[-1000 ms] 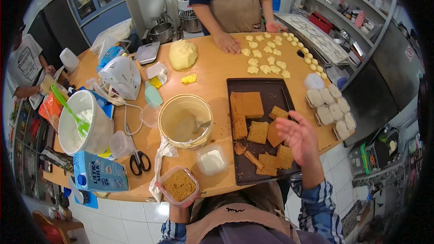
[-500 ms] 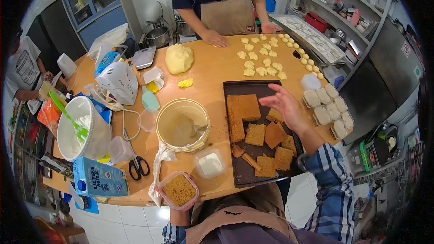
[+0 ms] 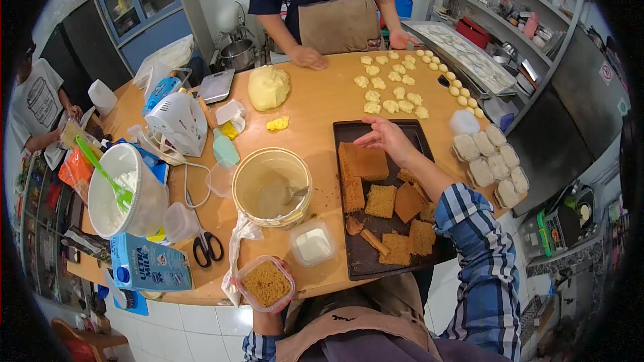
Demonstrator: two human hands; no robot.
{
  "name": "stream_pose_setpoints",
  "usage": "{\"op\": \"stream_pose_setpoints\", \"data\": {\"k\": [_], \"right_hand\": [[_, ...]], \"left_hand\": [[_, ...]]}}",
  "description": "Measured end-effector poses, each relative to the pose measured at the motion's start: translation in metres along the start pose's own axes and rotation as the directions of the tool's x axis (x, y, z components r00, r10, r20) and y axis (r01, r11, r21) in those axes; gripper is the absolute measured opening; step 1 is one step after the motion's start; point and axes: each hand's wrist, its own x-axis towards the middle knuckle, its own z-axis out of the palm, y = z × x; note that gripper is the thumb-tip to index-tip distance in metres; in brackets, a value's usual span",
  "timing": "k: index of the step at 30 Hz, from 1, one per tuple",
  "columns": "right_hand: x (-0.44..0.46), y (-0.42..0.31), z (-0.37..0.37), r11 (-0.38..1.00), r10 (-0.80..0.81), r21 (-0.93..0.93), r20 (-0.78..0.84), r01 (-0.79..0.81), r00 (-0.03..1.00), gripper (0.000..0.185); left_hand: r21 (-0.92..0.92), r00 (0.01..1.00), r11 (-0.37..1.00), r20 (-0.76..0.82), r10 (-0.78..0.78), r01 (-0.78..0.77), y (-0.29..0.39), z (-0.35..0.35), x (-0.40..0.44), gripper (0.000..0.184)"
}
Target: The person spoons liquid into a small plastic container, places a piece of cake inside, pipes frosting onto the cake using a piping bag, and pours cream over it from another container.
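Observation:
My left hand [image 3: 287, 303] holds a clear plastic tub [image 3: 267, 284] with a piece of brown sponge cake in it, at the table's front edge; most of its fingers are hidden by the tub. Over the back of a dark baking tray [image 3: 419, 135], my right hand [image 3: 388, 139] is open with its fingers stretched out, at the far edge of a large block of sponge cake [image 3: 371, 165]. Whether it touches the block I cannot tell. Cut squares of cake [image 3: 380, 201] and narrow strips lie in the tray's nearer part.
Left of the tray stand a large tub with a spoon [image 3: 268, 161], a small white-filled container [image 3: 313, 244], scissors [image 3: 208, 249] and a milk carton [image 3: 151, 265]. Filled containers [image 3: 493, 161] stand at right. A co-worker's hand [image 3: 310, 57] rests near dough pieces [image 3: 392, 87].
My right hand has moved left and slightly away from me, to the back of the cake block. The left hand with its tub stays put. The co-worker's hand has shifted slightly left.

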Motion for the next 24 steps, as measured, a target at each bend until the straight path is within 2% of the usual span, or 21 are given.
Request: {"op": "stream_pose_setpoints", "data": {"k": [5, 7, 11, 13, 14, 16, 19, 24], "right_hand": [[-0.007, 0.004, -0.02, 0.998, -0.008, -0.059, -0.117, 0.001, 0.993, 0.045], [-0.008, 0.014, -0.032, 0.995, -0.022, -0.098, -0.188, 0.004, 0.982, 0.044], [-0.01, 0.03, -0.047, 0.976, 0.033, -0.194, -0.331, -0.102, 0.943, 0.043], [-0.013, 0.03, -0.045, 0.961, 0.075, -0.222, -0.368, -0.166, 0.927, 0.042], [-0.013, 0.031, -0.045, 0.965, 0.021, -0.236, -0.369, -0.115, 0.929, 0.041], [-0.016, 0.014, -0.029, 0.964, -0.089, -0.264, -0.366, -0.012, 0.926, 0.04], [-0.019, 0.003, -0.001, 0.994, -0.086, -0.081, -0.164, 0.074, 0.983, 0.038], [-0.028, 0.008, -0.018, 0.985, -0.014, -0.17, -0.207, -0.022, 0.978, 0.038]], "left_hand": [[-0.013, 0.996, 1.0, -0.085, 0.025, -0.026, 0.0, 0.011, 0.0, 0.104], [0.0, 0.999, 1.0, -0.042, 0.03, -0.03, -0.001, 0.012, 0.002, 0.098], [0.037, 1.0, 0.999, 0.016, 0.015, -0.016, -0.001, 0.01, 0.002, 0.094], [-0.027, 1.0, 1.0, -0.019, 0.005, -0.006, -0.001, 0.008, 0.0, 0.1], [-0.058, 0.999, 0.998, -0.039, -0.001, -0.001, -0.001, 0.006, -0.001, 0.104], [-0.002, 0.996, 0.999, -0.076, 0.044, -0.044, -0.001, -0.002, -0.002, 0.103], [0.033, 0.998, 0.999, -0.044, 0.037, -0.036, 0.0, 0.004, -0.003, 0.103], [0.017, 1.0, 1.0, 0.008, 0.02, -0.02, 0.0, 0.007, -0.001, 0.103]]}}
